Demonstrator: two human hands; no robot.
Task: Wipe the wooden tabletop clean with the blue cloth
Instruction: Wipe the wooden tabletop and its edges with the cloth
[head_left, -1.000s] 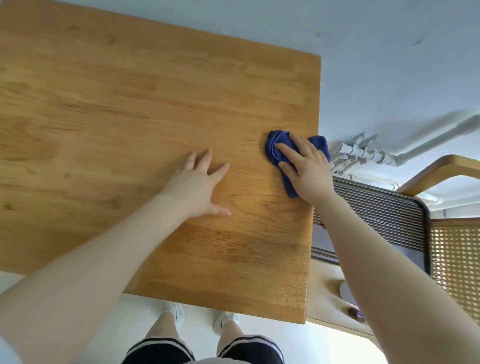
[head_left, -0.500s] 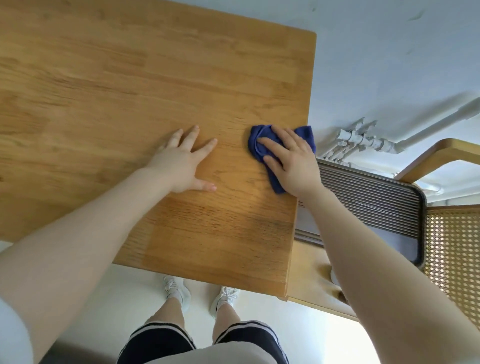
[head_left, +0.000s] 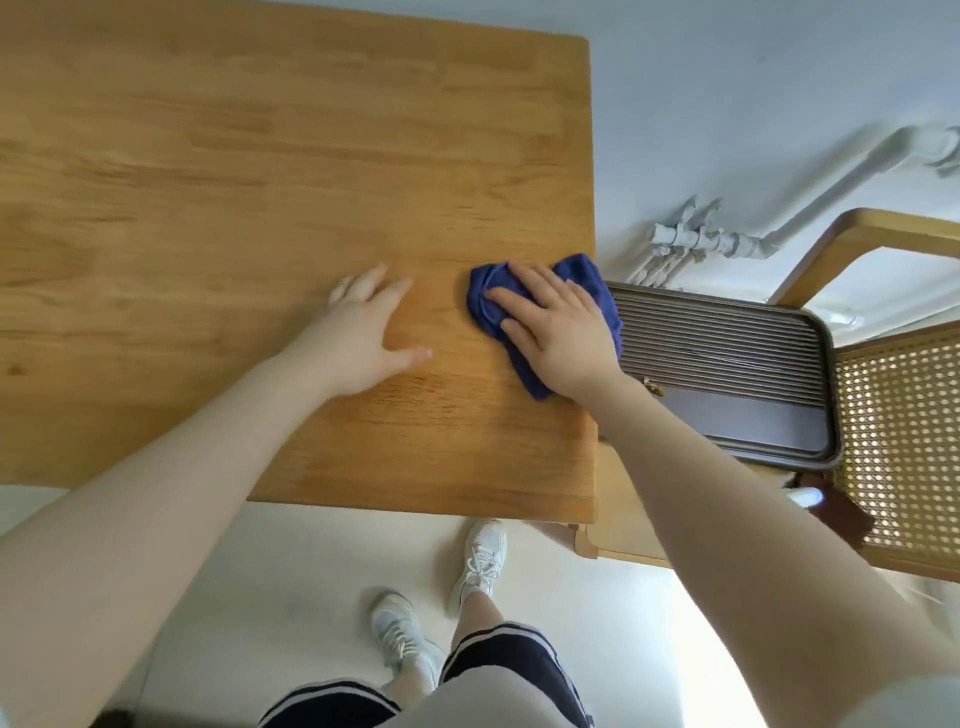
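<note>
The wooden tabletop (head_left: 218, 171) fills the upper left of the head view. A crumpled blue cloth (head_left: 485, 301) lies near the table's right edge. My right hand (head_left: 556, 332) presses flat on the cloth with straight fingers and covers its middle. One corner of the cloth hangs past the table edge. My left hand (head_left: 363, 332) rests flat on the bare wood just left of the cloth, fingers spread.
A dark slatted tray (head_left: 727, 374) sits right of the table on a chair with a cane seat (head_left: 904, 441) and a curved wooden frame (head_left: 852, 228). White pipes (head_left: 727, 244) run along the floor beyond. My feet in white shoes (head_left: 478, 561) stand below the table's near edge.
My right hand slid the cloth a little left from the table's right edge and then back toward it. My left hand stayed flat on the wood. The camera tilted and shifted.
</note>
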